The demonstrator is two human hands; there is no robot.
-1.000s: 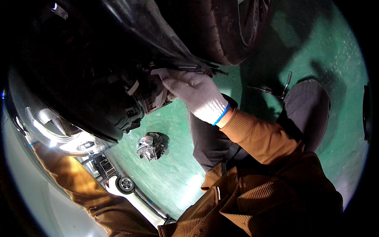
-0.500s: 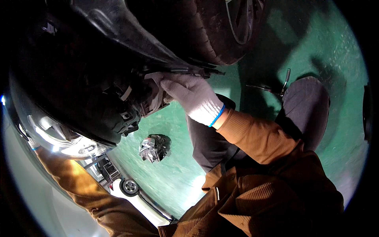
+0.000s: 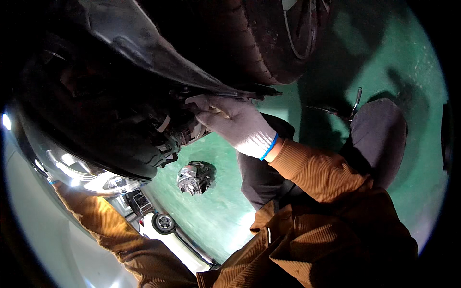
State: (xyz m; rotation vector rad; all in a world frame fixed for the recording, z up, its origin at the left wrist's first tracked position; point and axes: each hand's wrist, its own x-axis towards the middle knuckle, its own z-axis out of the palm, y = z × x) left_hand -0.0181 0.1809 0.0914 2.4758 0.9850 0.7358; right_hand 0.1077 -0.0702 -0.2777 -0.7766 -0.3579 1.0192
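Right hand (image 3: 237, 124), in white knit glove with blue cuff edge, is up at a grey, hard-looking bracket-like part (image 3: 193, 130) just below the glossy black curved wheel-arch lining (image 3: 125, 36); fingers bent against it, though whether closed on it cannot be told. Left hand (image 3: 43, 169), a sliver at the far rim beside the clear, chrome-lined headlamp (image 3: 108, 183), grip unreadable. Step in hand reads as close finger work at that part; next move seems to call for careful finger placement in the cramped, dark gap.
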